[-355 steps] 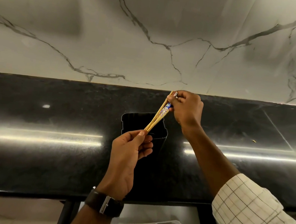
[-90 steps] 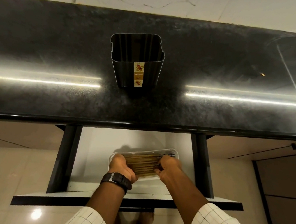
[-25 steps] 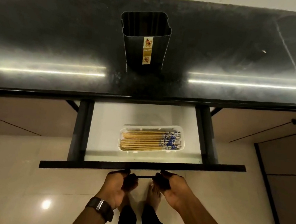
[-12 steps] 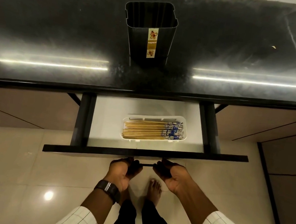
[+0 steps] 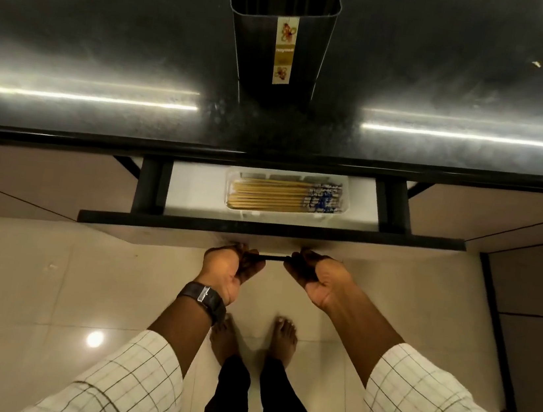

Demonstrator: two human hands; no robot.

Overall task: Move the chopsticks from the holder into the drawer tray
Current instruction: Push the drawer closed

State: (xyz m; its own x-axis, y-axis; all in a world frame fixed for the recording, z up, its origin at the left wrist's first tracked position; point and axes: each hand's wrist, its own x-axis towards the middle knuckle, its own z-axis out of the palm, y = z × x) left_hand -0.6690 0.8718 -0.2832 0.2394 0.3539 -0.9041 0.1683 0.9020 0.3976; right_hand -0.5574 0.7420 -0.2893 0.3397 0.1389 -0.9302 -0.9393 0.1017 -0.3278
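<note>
The wooden chopsticks (image 5: pixel 270 194) with blue-patterned ends lie side by side in the clear tray (image 5: pixel 345 195) inside the white drawer (image 5: pixel 196 192). The black holder (image 5: pixel 306 37) stands on the countertop above, with no chopsticks showing inside it. My left hand (image 5: pixel 225 267) and my right hand (image 5: pixel 318 276) both curl around the thin black drawer handle (image 5: pixel 275 258) under the dark drawer front (image 5: pixel 270 231). The drawer is only partly out, and the counter edge hides the tray's far rim.
The glossy black countertop (image 5: pixel 111 46) fills the upper view. Beige cabinet fronts flank the drawer on both sides. A dark cabinet panel (image 5: pixel 534 327) stands at the right. My bare feet rest on the beige tiled floor (image 5: pixel 29 277) below.
The drawer has slid inward under the counter with both hands on its handle. Earlier, my hands placed chopsticks from the holder into the tray, then moved to the handle.
</note>
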